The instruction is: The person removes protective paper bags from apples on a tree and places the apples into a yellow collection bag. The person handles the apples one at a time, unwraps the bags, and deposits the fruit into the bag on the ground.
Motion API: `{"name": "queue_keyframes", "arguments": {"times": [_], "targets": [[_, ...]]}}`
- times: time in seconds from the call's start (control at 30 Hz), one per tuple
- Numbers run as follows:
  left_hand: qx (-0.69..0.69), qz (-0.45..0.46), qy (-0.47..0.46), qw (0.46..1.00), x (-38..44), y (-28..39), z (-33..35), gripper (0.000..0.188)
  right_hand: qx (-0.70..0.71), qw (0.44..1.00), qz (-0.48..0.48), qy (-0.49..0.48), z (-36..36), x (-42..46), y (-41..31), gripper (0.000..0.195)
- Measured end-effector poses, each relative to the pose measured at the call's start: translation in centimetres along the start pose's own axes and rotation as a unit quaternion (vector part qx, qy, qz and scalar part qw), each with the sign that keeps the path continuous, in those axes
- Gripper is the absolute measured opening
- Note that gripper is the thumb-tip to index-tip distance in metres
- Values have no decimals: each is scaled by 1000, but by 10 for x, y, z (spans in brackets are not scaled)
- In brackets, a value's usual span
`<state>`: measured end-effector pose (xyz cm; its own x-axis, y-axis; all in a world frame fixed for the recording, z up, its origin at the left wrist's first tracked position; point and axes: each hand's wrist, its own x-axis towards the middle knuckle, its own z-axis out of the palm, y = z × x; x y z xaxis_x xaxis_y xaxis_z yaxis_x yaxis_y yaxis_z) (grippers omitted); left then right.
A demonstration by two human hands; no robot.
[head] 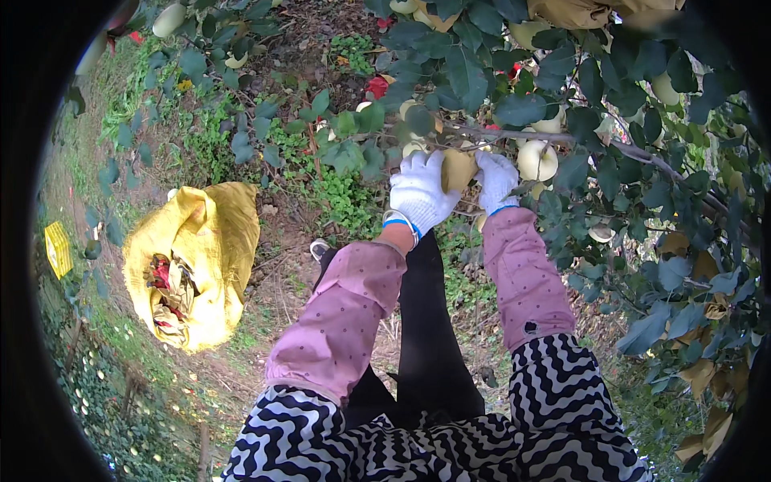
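Note:
A brown paper fruit bag hangs under an apple tree branch, between my two hands. My left hand, in a white knit glove, grips the bag from its left side. At the bag's right edge is my right hand, gloved alike, with its fingers bent against the paper; the fingertips are partly hidden. What the bag contains cannot be seen. A pale bare apple hangs just right of my right hand. Another pale apple shows behind the left fingertips.
On the ground to the left stands a yellow woven sack, its mouth showing discarded brown and red paper. Farther left is a yellow crate. Leafy branches with apples and paper bags crowd the right. A red paper scrap lies ahead.

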<state>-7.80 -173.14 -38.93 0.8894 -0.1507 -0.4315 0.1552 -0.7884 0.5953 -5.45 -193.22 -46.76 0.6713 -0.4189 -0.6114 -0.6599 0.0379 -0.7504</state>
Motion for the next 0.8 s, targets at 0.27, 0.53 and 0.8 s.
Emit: {"name": "queue_keyframes", "arguments": {"times": [0.27, 0.53, 0.8], "targets": [[-51, -120, 50, 990, 47, 34, 64, 78, -110, 985, -109, -75, -6, -18, -12, 18], [-11, -162, 39, 986, 61, 28, 89, 66, -287, 836, -427, -191, 2, -90, -31, 17], [9, -93, 110, 990, 45, 28, 72, 70, -364, 909, -179, -96, 2, -28, -46, 51]]}}
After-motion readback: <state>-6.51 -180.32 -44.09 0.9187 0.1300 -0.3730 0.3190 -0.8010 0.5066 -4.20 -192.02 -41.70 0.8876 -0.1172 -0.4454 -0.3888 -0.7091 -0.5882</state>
